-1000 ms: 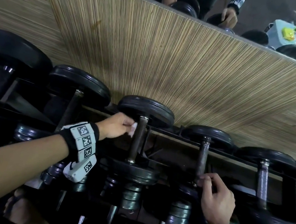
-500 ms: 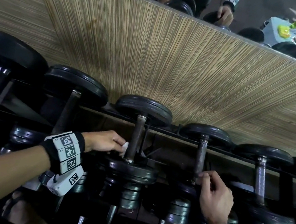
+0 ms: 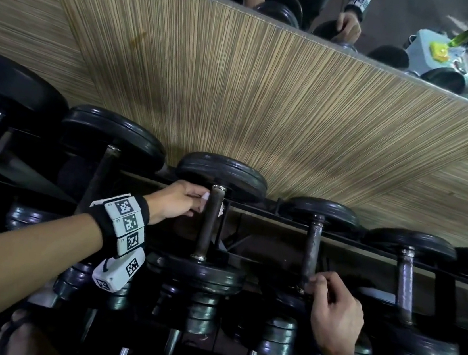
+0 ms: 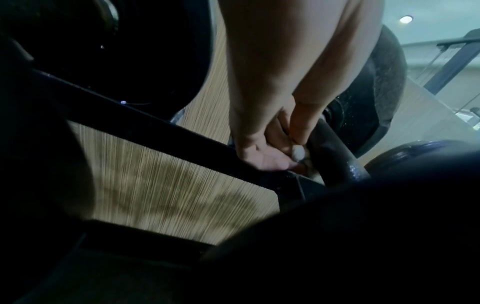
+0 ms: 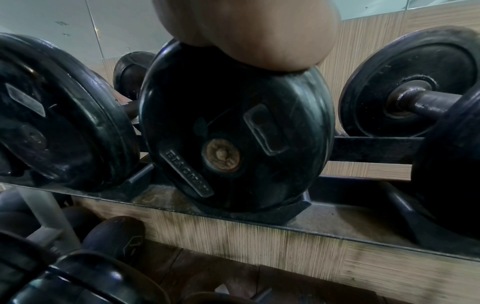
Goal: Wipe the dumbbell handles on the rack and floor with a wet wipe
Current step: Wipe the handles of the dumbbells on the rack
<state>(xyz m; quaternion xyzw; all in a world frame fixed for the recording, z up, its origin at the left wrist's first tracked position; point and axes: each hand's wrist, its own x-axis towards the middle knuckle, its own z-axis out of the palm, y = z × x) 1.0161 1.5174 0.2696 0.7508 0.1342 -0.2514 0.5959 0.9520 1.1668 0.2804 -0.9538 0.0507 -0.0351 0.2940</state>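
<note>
White wet wipe (image 3: 205, 200) pinched in left hand (image 3: 177, 202) against one dumbbell handle (image 3: 210, 222); right hand (image 3: 334, 312) grips neighbouring handle (image 3: 312, 247). Most handles likely unwiped.

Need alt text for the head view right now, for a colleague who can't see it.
The left hand presses a white wet wipe against the top of a dumbbell handle on the rack, while the right hand grips the lower end of the neighbouring handle.

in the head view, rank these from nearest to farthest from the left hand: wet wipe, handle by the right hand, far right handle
1. wet wipe, held in the left hand
2. handle by the right hand, to the right
3. far right handle, beyond the right hand
</note>
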